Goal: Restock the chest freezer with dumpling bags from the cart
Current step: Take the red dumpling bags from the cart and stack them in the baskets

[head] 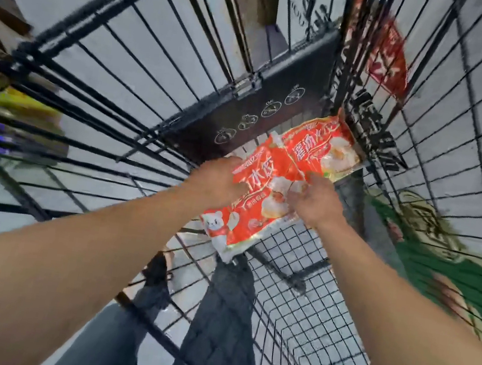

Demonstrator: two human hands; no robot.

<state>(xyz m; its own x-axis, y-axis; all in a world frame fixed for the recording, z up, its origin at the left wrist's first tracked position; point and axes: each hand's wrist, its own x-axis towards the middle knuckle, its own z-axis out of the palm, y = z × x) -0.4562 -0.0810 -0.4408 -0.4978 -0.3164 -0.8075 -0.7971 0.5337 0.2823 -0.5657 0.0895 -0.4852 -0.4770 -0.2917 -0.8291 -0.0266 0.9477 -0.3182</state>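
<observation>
2 hands [266,191], 2 dumpling bags [283,182]

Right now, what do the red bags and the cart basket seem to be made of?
The red bags, the near one and the far one, look like thin glossy plastic film: they crease, shine, and carry printed pictures. The cart basket looks like metal wire with a dark, probably painted or coated finish, forming a thin rigid grid. The left hand and the right hand both rest on the near bag.

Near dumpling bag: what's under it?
The near dumpling bag lies on the cart's wire mesh floor and overlaps the edge of a second dumpling bag. Left hand and right hand rest on it. Anything directly beneath is hidden.
</observation>
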